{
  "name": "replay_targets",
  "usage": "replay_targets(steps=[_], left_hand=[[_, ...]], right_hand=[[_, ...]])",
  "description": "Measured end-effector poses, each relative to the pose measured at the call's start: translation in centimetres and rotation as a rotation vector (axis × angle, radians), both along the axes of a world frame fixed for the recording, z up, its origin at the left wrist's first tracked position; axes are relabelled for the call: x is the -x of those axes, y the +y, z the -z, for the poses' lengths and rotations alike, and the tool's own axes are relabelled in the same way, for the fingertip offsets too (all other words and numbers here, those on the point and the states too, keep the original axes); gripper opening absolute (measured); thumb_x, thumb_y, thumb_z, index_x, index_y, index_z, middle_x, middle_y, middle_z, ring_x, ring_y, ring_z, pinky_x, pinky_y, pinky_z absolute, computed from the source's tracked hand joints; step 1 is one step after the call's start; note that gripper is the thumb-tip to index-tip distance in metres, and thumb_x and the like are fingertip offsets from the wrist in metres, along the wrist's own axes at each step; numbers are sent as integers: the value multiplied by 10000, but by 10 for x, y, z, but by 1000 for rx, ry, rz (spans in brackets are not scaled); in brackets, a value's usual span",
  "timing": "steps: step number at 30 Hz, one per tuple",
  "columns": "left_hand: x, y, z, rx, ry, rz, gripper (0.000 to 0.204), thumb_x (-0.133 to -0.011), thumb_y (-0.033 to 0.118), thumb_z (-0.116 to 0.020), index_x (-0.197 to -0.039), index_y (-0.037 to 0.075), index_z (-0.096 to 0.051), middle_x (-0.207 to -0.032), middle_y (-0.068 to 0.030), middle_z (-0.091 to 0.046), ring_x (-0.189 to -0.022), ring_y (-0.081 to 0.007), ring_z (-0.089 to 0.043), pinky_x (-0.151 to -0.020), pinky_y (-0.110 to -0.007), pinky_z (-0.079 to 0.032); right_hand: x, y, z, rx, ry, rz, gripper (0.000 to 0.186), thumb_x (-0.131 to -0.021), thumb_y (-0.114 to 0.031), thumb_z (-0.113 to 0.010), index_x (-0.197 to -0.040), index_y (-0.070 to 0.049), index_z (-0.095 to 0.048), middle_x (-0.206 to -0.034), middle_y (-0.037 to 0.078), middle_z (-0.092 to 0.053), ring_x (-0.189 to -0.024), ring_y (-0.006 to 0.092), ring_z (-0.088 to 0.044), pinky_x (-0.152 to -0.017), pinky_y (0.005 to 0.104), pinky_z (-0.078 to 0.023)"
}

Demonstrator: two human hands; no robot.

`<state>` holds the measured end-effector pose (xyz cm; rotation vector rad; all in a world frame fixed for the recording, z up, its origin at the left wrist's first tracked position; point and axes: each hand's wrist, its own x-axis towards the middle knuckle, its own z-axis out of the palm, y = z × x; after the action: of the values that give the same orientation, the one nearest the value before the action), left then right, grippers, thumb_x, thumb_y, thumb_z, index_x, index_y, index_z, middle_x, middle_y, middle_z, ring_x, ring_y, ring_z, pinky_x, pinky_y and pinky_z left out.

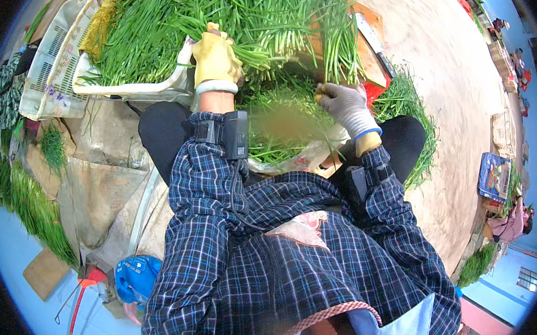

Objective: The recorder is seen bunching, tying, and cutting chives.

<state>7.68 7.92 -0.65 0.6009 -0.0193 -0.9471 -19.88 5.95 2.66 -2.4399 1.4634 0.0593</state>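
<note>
My left hand (216,58), in a yellow rubber glove, is closed around a small bunch of chives (252,58) whose pale cut ends point right. In a grey and white knit glove, my right hand (345,103) has its fingers curled together just below the hanging stem ends. What those fingers hold, if anything, I cannot make out. A large heap of long green chives (165,25) spreads in front of me, partly in a white plastic crate (132,88). More loose chives (276,98) lie between my knees on a pale sheet.
To the right of the heap stands a wooden board (369,42) with a long metal strip along it. Loose greens (407,102) lie beside my right knee. A slatted plastic crate (48,83) is at far left, and a blue bag (138,277) sits at lower left. People work along the right wall.
</note>
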Motion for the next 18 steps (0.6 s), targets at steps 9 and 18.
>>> replay_targets(steps=[9, 18], left_hand=[[20, -11, -10, 7, -272, -119, 280, -943, 322, -567, -870, 52, -579, -700, -3, -528, -611, -122, -462, -566, -260, -377], [22, 0, 2, -235, -263, 244, 301, -949, 439, -499, -960, 155, -597, -824, 35, -622, -743, -121, -584, -617, -305, -474]], right_hand=[[-67, 19, -23, -144, -415, -97, 441, -834, -423, -639, -1152, -121, -590, -905, 148, -669, -852, 316, -656, -757, 394, -517], [-36, -1, -70, -595, -1336, 83, 269, -955, -253, -544, -958, 3, -625, -733, 19, -615, -562, 82, -547, -537, 213, -472]])
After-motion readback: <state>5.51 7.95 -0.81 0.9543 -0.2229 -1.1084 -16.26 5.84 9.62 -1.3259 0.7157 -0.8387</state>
